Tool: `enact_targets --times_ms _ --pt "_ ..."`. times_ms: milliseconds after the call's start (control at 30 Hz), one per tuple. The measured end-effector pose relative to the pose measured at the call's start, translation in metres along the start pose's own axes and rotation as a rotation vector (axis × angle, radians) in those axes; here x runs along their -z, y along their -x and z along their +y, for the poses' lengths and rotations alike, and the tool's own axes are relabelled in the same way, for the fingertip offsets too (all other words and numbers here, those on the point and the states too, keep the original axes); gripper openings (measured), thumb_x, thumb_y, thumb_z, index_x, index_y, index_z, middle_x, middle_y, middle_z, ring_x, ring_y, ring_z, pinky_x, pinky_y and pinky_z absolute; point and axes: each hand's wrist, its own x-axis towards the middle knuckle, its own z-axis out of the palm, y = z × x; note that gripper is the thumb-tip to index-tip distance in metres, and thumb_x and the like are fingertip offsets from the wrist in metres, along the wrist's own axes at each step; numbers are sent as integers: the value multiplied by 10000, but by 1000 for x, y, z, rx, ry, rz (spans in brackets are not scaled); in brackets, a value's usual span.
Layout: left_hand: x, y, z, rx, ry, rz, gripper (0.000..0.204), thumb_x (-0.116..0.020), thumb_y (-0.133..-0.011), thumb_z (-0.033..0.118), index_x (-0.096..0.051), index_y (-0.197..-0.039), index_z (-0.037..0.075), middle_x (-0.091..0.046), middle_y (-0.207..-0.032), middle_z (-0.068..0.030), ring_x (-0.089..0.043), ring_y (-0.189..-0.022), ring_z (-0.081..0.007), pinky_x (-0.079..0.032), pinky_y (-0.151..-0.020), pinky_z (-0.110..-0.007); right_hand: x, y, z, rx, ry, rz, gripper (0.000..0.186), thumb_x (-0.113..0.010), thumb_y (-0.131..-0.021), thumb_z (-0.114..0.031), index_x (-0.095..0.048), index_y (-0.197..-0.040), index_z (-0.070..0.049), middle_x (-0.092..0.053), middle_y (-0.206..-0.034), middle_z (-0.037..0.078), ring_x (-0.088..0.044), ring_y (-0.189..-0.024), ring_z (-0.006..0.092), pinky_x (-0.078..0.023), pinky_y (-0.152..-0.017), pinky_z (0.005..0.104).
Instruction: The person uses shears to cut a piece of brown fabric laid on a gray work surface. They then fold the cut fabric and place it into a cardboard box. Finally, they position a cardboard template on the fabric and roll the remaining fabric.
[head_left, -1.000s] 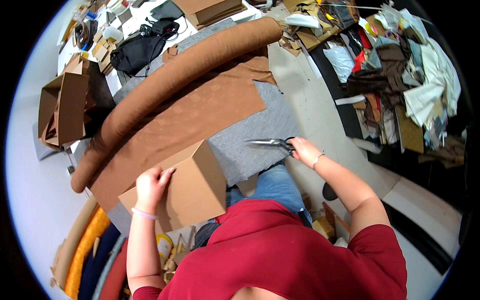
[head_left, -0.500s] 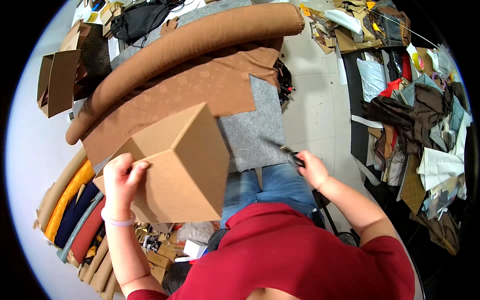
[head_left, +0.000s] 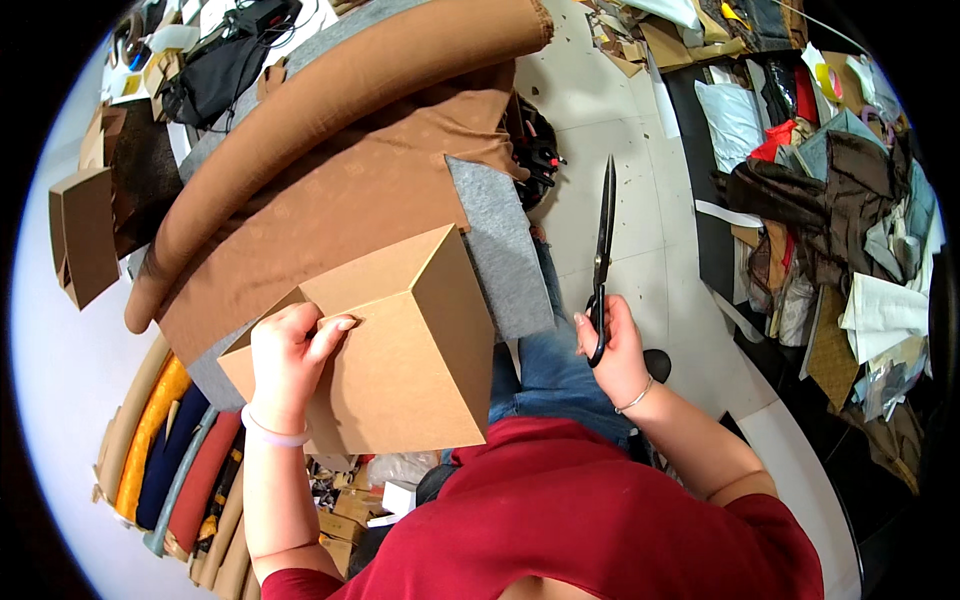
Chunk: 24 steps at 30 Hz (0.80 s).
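My left hand (head_left: 287,362) grips the upper edge of a tan cardboard box (head_left: 405,385), its thumb on the outer face and its fingers mostly hidden inside. The box is open at the top and held tilted above my lap. In my right hand (head_left: 618,350) is a pair of black scissors (head_left: 603,250), held by the handles, with the long blades together and pointing away from me. Beyond the box, brown patterned fabric (head_left: 330,200) lies over a grey felt-covered table (head_left: 505,255). A thick roll of brown fabric (head_left: 340,115) rests across its far side.
Several fabric rolls (head_left: 190,470) stand at the lower left. An open carton (head_left: 88,235) and a black bag (head_left: 215,85) are at the far left. Heaped fabric scraps and packets (head_left: 820,200) fill the right side. Tiled floor (head_left: 640,230) shows between heap and table.
The scissors have swung upright, blades now pointing away from me, as my right hand turned. The view has shifted, and the box sits slightly farther right in it, still in my left hand.
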Motion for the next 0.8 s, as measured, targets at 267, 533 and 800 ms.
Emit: enact_targets --times_ms 267,533,800 --pt "-9 -12 -1 -6 52 -1 532 -803 -784 336 -433 -590 6 -433 -556 -153 -389 -504 -298 -357 -492 -387 14 9 21 -154 -20 7 197 -620 -978 -122 -459 -1054 -39 -504 -770 -8 -491 -605 55 -483 -534 233" --pt "-11 -20 -5 -9 30 -28 465 -763 -817 246 -427 -624 -11 -410 -578 -162 -375 -528 -290 -344 -511 -386 16 6 32 -143 43 -2 219 -637 -969 -123 -466 -1077 -40 -523 -780 -1 -498 -606 58 -465 -528 226" --pt "-20 -20 -13 -21 14 -3 489 -789 -798 303 -455 -613 -3 -450 -573 -156 -405 -514 -305 -363 -504 -389 19 11 45 -120 65 46 247 -662 -952 -116 -470 -1068 -15 -561 -707 26 -494 -568 67 -416 -497 252"
